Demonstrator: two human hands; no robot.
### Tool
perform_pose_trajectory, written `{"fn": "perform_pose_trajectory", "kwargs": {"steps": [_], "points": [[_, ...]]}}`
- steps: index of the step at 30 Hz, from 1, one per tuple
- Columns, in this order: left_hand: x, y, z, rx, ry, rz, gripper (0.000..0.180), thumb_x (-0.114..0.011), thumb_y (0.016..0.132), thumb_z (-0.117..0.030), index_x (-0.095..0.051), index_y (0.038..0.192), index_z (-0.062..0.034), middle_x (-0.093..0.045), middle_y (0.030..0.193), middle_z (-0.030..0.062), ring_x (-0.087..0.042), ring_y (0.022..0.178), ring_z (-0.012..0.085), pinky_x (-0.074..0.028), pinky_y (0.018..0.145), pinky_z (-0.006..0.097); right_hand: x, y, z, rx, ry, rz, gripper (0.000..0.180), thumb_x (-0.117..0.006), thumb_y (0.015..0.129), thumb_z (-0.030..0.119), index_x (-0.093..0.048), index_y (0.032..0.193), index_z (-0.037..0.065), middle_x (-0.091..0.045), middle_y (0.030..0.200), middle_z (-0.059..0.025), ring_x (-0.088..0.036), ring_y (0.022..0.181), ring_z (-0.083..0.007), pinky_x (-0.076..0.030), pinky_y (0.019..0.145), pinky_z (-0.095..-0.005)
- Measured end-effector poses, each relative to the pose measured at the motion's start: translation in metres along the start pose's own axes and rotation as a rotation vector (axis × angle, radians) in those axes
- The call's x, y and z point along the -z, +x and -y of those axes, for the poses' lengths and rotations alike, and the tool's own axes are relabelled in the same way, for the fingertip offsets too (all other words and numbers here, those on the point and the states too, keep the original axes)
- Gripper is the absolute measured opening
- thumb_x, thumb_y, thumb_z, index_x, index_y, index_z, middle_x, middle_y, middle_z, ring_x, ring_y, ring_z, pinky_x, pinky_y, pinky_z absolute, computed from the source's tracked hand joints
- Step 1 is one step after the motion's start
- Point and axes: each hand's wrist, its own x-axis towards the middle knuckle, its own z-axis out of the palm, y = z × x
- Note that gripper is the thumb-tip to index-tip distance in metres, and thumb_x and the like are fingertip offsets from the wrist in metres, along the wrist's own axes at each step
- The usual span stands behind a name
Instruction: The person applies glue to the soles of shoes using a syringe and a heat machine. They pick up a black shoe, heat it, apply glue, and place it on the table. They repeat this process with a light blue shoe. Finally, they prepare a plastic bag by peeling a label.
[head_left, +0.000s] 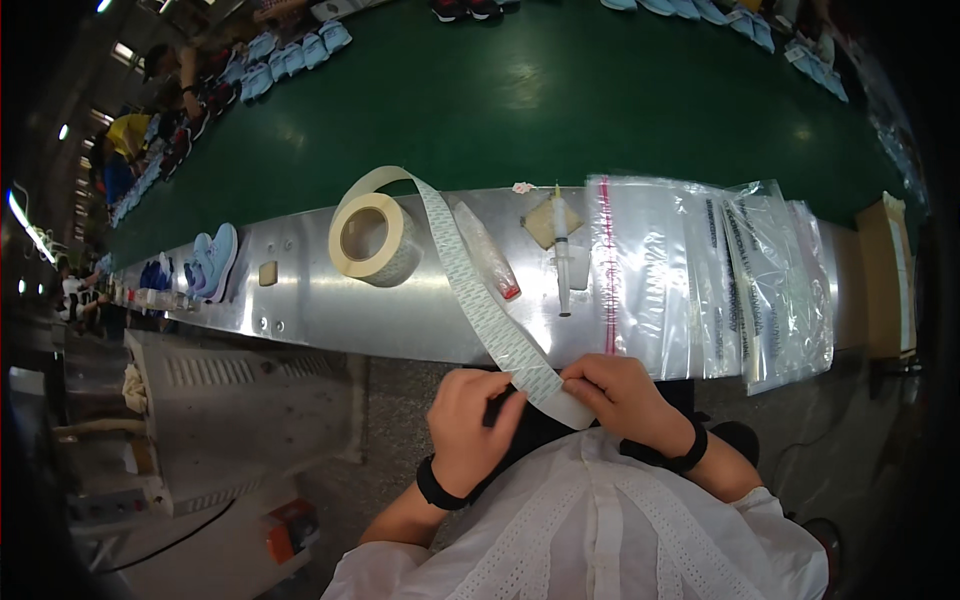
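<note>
A long pale strip of printed labels (470,285) runs from the label roll (372,240) across the metal table edge toward me. My right hand (630,400) pinches the right edge of its free end between thumb and fingers. My left hand (472,420) is at the strip's opposite edge, its thumb and index fingertips close together on it and the other fingers curled. Below the hands, the strip's end is plain and hangs in front of my white shirt. Beside the strip lie a narrow clear packet with a red end (490,255) and a syringe (562,250).
Stacked clear plastic bags (665,280) lie to the right, near a cardboard box (885,275). Light-blue shoes (212,262) stand at the left. A green surface (540,90) beyond carries more shoes along its far side. People are at the far left.
</note>
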Motion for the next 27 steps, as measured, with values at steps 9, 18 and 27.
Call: {"fn": "perform_pose_trajectory", "kwargs": {"steps": [9, 18, 27], "points": [[-0.020, -0.018, 0.003, 0.441, -0.781, 0.097, 0.009, -0.061, 0.084, 0.000, -0.060, 0.093, 0.0009, -0.060, 0.086, 0.0027, -0.056, 0.078, 0.0056, -0.046, 0.067, 0.020, -0.010, 0.013, 0.015, 0.014, -0.019, -0.045, 0.010, -0.065, 0.079, 0.016, -0.063, 0.076, 0.007, -0.055, 0.071, -0.0065, -0.056, 0.064, -0.0241, -0.043, 0.056, -0.0335], [-0.008, 0.013, 0.002, 0.194, -0.721, -0.154, 0.013, -0.049, 0.088, 0.002, -0.059, 0.096, 0.0022, -0.062, 0.098, 0.0124, -0.059, 0.085, 0.0119, -0.046, 0.079, 0.024, 0.010, -0.018, -0.008, -0.004, -0.275, 0.007, 0.011, -0.065, 0.081, 0.017, -0.062, 0.079, 0.007, -0.056, 0.075, -0.0071, -0.057, 0.066, -0.0221, -0.046, 0.058, -0.0309], [-0.095, 0.046, -0.001, -0.433, -0.040, 0.517, 0.038, -0.061, 0.079, -0.010, -0.052, 0.114, 0.0012, -0.053, 0.123, 0.0182, -0.047, 0.119, 0.0328, -0.038, 0.095, 0.040, 0.045, 0.007, -0.050, -0.218, -0.774, -0.593, 0.029, -0.071, 0.074, 0.026, -0.054, 0.083, 0.004, -0.052, 0.077, -0.0128, -0.056, 0.067, -0.0295, -0.046, 0.058, -0.0390]]}}
